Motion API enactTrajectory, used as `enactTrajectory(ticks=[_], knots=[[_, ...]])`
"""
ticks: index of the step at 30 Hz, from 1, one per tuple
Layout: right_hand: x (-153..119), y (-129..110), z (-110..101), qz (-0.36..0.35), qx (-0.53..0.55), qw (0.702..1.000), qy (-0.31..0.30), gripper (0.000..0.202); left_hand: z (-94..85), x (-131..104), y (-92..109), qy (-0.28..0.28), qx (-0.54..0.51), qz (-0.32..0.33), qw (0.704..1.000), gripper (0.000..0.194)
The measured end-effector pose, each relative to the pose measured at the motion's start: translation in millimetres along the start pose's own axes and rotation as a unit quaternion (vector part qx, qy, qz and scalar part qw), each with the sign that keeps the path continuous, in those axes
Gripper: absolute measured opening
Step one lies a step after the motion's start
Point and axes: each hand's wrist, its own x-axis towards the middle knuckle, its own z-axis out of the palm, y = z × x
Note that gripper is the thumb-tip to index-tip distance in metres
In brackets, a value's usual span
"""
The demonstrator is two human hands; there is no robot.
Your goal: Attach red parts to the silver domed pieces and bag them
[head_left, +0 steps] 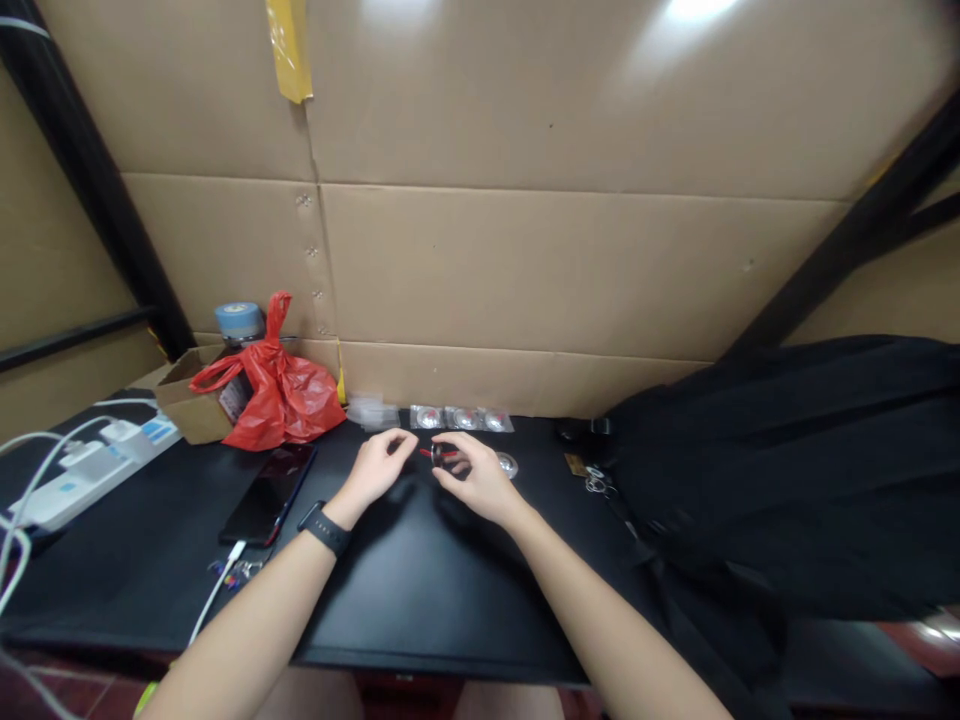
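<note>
Over the middle of the black table, my right hand [476, 480] grips a small round silvery object with a red strip [436, 455] between thumb and fingers. Its exact kind is too small to tell. To the left, my left hand [379, 468] has its thumb and fingertips pressed together; whatever they pinch, if anything, is hidden. A gap separates the two hands. Partly behind my right hand lies a clear round piece [508, 465]. Just beyond the hands stand clear packets [466, 419] in a row, each with a round silvery item inside. Flat clear plastic bags [373, 412] lie left of them.
On the left are a phone [270, 495] with a white cable, a power strip [97, 475], a cardboard box [191, 395] and a red plastic bag [281, 395]. A large black bag [787, 480] fills the right side, with keys [596, 480] beside it. Cardboard [517, 270] walls the back.
</note>
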Motion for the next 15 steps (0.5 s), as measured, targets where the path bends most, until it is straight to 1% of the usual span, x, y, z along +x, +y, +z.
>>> enactTrajectory(ticks=[2, 3, 5, 8, 10, 15], knots=[[0.9, 2.7, -3.7, -0.01, -0.049, 0.999, 0.004, 0.041, -10.5, 3.0, -10.0, 0.04, 0.138, -0.002, 0.99, 0.026], [1.3, 4.1, -5.4, -0.012, -0.065, 0.998, 0.005, 0.041, -15.4, 4.3, -16.4, 0.044, 0.192, 0.0, 0.98, 0.027], [2.0, 6.3, -8.6, -0.014, -0.084, 0.996, 0.008, 0.041, -23.3, 6.8, -30.0, 0.032, 0.258, -0.007, 0.966, 0.028], [2.3, 7.5, -12.0, -0.014, -0.103, 0.994, 0.019, 0.04, -28.4, 10.0, -45.8, 0.009, 0.292, -0.015, 0.956, 0.032], [2.3, 7.5, -13.6, -0.018, -0.111, 0.993, 0.021, 0.039, -28.6, 11.6, -50.7, 0.003, 0.294, -0.014, 0.956, 0.032], [2.6, 10.9, -16.6, -0.027, -0.119, 0.993, 0.006, 0.038, -28.6, 12.4, -48.0, 0.019, 0.308, 0.003, 0.951, 0.034]])
